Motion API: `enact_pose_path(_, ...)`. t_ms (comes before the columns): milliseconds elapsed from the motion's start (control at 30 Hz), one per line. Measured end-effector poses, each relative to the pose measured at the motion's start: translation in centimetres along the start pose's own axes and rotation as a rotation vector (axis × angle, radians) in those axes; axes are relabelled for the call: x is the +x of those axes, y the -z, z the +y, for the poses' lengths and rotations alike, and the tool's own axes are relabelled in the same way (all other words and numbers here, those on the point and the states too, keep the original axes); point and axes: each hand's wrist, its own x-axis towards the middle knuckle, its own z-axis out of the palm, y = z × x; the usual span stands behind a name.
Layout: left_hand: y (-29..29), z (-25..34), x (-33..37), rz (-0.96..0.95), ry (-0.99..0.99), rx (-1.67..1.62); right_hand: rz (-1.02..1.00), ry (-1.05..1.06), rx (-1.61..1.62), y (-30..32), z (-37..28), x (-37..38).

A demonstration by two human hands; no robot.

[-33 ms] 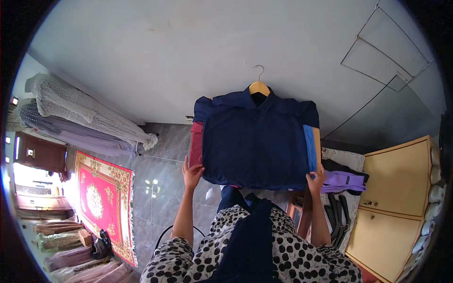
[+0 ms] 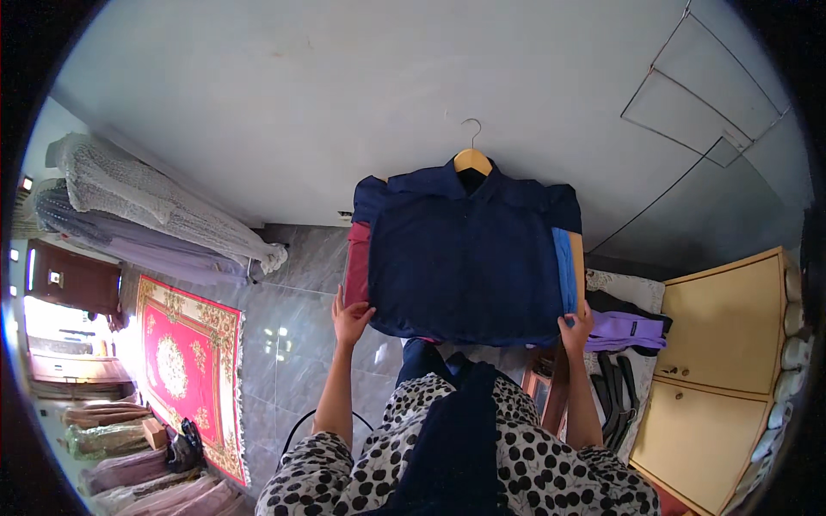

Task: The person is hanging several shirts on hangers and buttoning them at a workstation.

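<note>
A short-sleeved navy shirt (image 2: 465, 267) is spread out in front of me on a wooden hanger (image 2: 472, 161) with a metal hook. At its lower left corner my left hand (image 2: 351, 322) has thumb and fingers closed on the hem. My right hand (image 2: 577, 328) pinches the lower right corner in the same way. Red cloth (image 2: 358, 262) shows past the shirt's left side, and blue cloth (image 2: 564, 268) past its right side, beside a tan strip (image 2: 577, 262). What lies behind the shirt is hidden.
A pale wall (image 2: 344, 103) rises behind the shirt. Gowns (image 2: 146, 206) hang at the left, above a red patterned rug (image 2: 189, 370). On the right, purple cloth (image 2: 626, 332) and black hangers (image 2: 613, 400) lie near a yellow cabinet (image 2: 718, 344).
</note>
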Motion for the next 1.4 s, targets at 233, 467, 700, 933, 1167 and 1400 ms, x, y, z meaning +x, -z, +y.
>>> enact_pose_path(233, 2.2, 0.4, -0.3, -0.060, -0.060, 0.394, -0.141, -0.011, -0.151, 0.8, 0.8, -0.7)
enact_pose_path(467, 6.3, 3.1, 1.6, -0.100, -0.077, 0.240, -0.171, 0.020, -0.071, 6.5, -1.9, 1.9)
enact_pose_path(700, 10.4, 7.9, 6.6, 0.011, -0.226, 0.072, -0.051, 0.100, 0.044, 12.3, -8.3, 7.2)
enact_pose_path(933, 11.2, 11.6, 16.2, 0.110, -0.093, -0.239, 0.125, 0.127, 0.197, 13.4, -10.7, 16.8)
enact_pose_path(1167, 4.5, 12.4, 25.1, 0.151, -0.055, -0.122, 0.147, 0.086, -0.271, 7.8, -13.0, 24.3)
enact_pose_path(1400, -3.9, 14.5, 20.7, 0.481, -0.209, 0.175, 0.158, 0.097, -0.426, 0.6, -16.9, 21.9)
